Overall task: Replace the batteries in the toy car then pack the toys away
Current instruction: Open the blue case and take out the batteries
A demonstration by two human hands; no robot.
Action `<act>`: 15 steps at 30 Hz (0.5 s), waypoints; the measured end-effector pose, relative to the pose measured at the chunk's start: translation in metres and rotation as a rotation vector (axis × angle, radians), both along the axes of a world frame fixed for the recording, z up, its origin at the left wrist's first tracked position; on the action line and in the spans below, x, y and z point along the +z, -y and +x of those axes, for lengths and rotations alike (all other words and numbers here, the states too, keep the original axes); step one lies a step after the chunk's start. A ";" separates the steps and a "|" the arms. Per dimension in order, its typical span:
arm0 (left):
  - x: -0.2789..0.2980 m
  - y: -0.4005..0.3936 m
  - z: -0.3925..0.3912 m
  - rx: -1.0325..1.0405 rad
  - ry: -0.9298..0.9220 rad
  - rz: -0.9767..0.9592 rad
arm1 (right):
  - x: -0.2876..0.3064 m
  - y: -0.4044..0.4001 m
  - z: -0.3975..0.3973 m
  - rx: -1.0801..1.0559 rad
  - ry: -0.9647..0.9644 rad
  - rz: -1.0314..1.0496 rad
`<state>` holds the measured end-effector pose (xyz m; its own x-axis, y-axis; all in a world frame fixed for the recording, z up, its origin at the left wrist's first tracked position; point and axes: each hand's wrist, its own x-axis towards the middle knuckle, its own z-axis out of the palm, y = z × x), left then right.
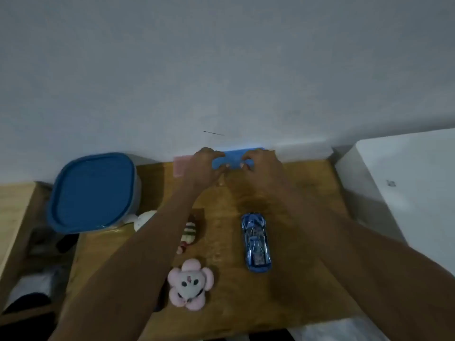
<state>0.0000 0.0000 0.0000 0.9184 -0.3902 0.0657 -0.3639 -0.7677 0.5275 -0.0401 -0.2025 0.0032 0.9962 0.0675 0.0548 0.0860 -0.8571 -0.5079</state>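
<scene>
The toy car (256, 242) lies on the bench (295, 279), well nearer the person than the fingers, untouched, nose pointing toward the wall. Both hands are at the far edge of the bench, on a flat blue box (232, 158) against the wall. The left hand (205, 166) has its fingers curled over the box's left end with the thumb underneath; the right hand (261, 166) pinches its right end the same way, so both grip it.

This looks like an early step: fetching what may be the battery pack or tools, though the contents cannot be told. Next the box needs drawing back toward the car and opening.

Both arms reach straight forward, nearly parallel. Under the left forearm sit a striped toy (188, 233) and a pink plush toy (190, 284). Left of the fingers stands a container with a blue lid (92, 193), likely where the toys go; a pink box (181, 166) touches the left hand.
</scene>
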 end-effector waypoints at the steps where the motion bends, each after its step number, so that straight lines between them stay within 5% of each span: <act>1: -0.010 0.003 0.005 -0.005 -0.007 0.000 | -0.008 0.003 0.005 0.002 -0.007 0.002; 15: -0.085 0.023 0.027 0.189 -0.065 -0.006 | -0.077 0.015 0.052 -0.009 -0.104 -0.216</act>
<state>0.0272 -0.0233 -0.0854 0.9776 -0.2102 0.0055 -0.1785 -0.8160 0.5497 0.0123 -0.2173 -0.0742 0.9963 0.0581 -0.0628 0.0351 -0.9472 -0.3189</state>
